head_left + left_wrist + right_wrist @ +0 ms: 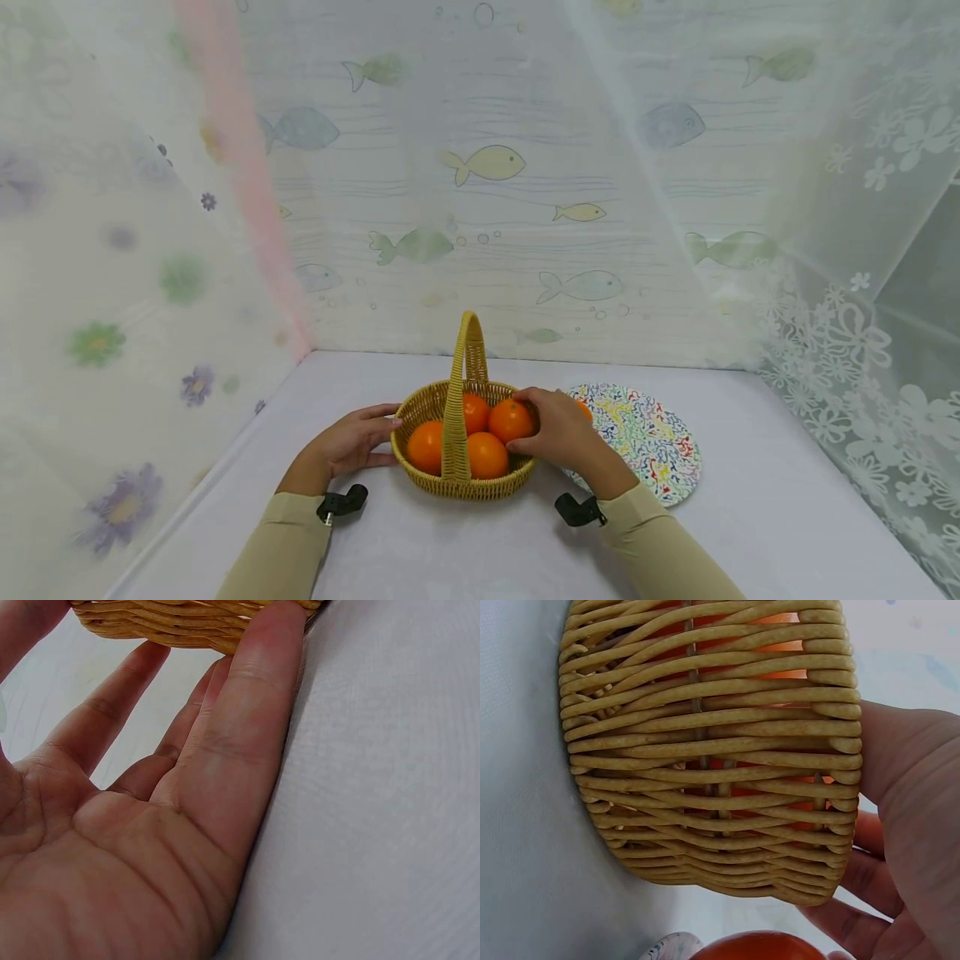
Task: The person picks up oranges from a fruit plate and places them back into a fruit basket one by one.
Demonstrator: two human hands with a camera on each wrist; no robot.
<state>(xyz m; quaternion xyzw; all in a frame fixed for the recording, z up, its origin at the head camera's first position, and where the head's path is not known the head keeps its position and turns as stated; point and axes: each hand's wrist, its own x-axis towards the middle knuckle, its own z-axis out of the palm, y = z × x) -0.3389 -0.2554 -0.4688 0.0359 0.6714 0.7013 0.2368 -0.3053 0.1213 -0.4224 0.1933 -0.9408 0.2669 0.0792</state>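
A yellow wicker basket (476, 490) with a tall arched handle stands on the table, holding several oranges (487, 457). My left hand (358, 439) rests against its left side, the extended fingers (240, 735) touching the woven wall (165, 622). Over the right rim reaches my right hand (561, 429), thumb near and fingers beyond, gripping an orange (512, 419) inside the basket. In the right wrist view the woven side (712, 750) hides most of that grip. Behind the right hand, another orange (585, 410) shows partly at the plate.
A round plate with a multicoloured speckled pattern (652, 442) lies right of the basket, partly behind my right forearm. White cloth covers the table (450, 550). Sheer curtains (480, 208) with fish and flower prints hang at the back and sides.
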